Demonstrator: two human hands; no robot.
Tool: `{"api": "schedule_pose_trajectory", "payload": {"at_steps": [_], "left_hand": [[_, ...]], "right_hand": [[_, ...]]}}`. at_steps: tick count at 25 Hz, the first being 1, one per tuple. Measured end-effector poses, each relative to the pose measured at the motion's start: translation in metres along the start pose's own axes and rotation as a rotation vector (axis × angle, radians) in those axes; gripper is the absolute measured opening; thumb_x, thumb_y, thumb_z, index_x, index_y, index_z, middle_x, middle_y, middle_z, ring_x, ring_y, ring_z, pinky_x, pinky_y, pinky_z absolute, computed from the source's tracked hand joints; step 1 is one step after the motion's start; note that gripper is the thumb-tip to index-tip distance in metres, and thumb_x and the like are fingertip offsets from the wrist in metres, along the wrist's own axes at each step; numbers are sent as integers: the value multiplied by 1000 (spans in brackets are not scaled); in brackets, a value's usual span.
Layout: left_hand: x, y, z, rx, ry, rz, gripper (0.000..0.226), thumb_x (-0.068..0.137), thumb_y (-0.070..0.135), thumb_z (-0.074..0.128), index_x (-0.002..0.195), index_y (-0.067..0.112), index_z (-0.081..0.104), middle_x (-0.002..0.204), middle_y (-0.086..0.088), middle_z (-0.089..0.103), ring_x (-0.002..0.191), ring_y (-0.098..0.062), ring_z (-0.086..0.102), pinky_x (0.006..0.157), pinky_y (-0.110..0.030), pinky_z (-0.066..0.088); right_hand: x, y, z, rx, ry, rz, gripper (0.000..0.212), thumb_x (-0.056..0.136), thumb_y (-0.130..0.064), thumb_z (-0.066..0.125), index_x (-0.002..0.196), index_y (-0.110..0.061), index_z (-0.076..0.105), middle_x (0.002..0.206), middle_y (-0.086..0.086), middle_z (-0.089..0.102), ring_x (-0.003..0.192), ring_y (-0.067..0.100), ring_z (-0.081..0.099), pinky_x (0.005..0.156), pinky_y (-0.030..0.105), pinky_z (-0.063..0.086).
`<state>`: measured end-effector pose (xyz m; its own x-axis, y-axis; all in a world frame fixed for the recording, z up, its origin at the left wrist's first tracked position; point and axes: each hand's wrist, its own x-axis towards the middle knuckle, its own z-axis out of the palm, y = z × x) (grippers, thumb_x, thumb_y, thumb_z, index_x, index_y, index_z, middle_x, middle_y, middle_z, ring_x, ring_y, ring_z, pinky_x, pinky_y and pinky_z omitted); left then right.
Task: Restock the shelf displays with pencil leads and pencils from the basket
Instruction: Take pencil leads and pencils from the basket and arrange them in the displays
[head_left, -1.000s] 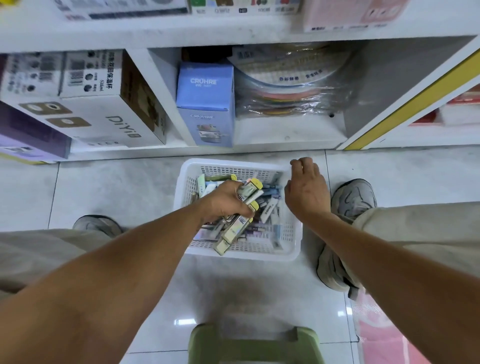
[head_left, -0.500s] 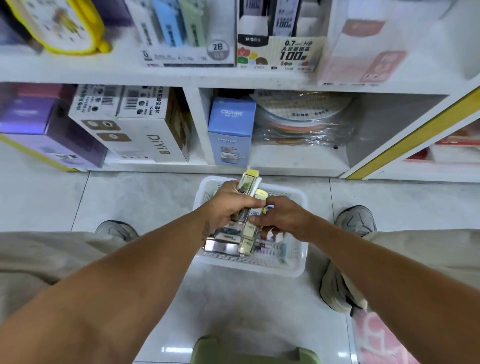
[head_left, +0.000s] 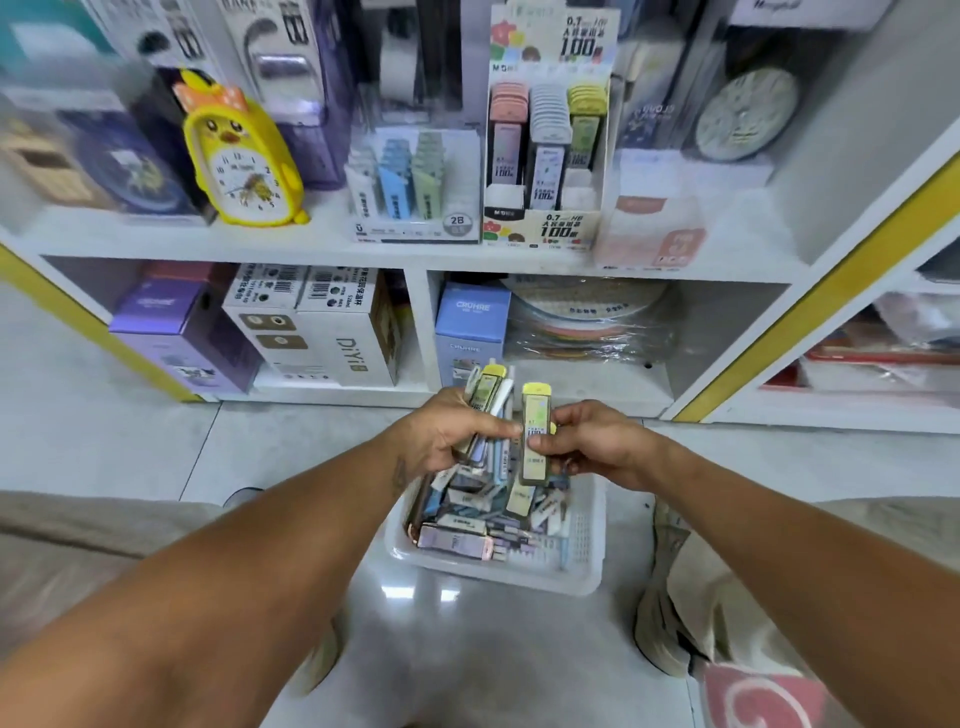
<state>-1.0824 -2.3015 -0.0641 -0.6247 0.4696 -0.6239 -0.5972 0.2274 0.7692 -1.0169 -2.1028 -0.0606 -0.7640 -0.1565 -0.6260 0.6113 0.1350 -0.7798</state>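
A white basket (head_left: 584, 569) sits on the floor between my feet, filled with several pencil lead cases. My left hand (head_left: 447, 434) grips a bundle of lead cases (head_left: 485, 397) above the basket. My right hand (head_left: 592, 441) pinches one yellow-capped lead case (head_left: 535, 421), held upright beside the bundle. On the shelf above stand a lead display rack (head_left: 545, 156) with pink, grey and yellow rows and a 2B lead display box (head_left: 415, 187) to its left.
A yellow chick alarm clock (head_left: 241, 161) stands left of the displays. Boxes (head_left: 311, 322) and a blue carton (head_left: 470, 327) fill the lower shelf compartments. My shoes and knees flank the basket on the tiled floor (head_left: 291, 441).
My head tilted up, bringing the upper shelf displays into view. My left hand lifted the bundle out of the basket. My right hand left the basket rim and took hold of one yellow-capped case.
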Motion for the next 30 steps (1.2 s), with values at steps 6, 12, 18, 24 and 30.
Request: {"api": "schedule_pose_trajectory", "payload": {"at_steps": [6,12,18,24,30], "left_hand": [[-45,68,10,53,1,109,44,66,-3,86,105,3,67,97,-18,73,87,-31,71,69,-41,58],[-95,141,13,-3,26,229,51,69,-11,79,117,-7,63,98,-24,73,83,-36,73,69,-47,60],[-122,209,5,-49,128,328,33,69,-14,76,99,-4,67,87,-22,75,77,-33,74,71,-50,61],[-109,236,-5,-1,191,314,26,69,-13,77,87,1,66,74,-17,74,64,-28,73,57,-42,61],[-83,241,-3,-1,135,260,28,68,-12,78,88,4,67,73,-14,75,62,-26,73,57,-41,61]], "right_hand": [[-44,-67,-6,-107,6,-157,23,76,-19,86,89,-5,73,69,5,64,54,15,55,51,24,44],[-85,-145,-6,-240,38,-331,28,73,-26,88,89,-7,75,71,10,68,53,13,56,50,22,46],[-115,-216,-25,-451,248,-549,20,92,-10,70,110,-3,63,60,4,69,52,14,65,52,25,53],[-103,-265,-60,-712,745,-764,5,99,-18,58,103,-22,60,81,0,70,67,13,71,69,40,61],[-57,-266,-69,-1009,873,-759,13,92,-21,69,105,-21,74,99,-1,68,89,20,59,77,32,47]]}}
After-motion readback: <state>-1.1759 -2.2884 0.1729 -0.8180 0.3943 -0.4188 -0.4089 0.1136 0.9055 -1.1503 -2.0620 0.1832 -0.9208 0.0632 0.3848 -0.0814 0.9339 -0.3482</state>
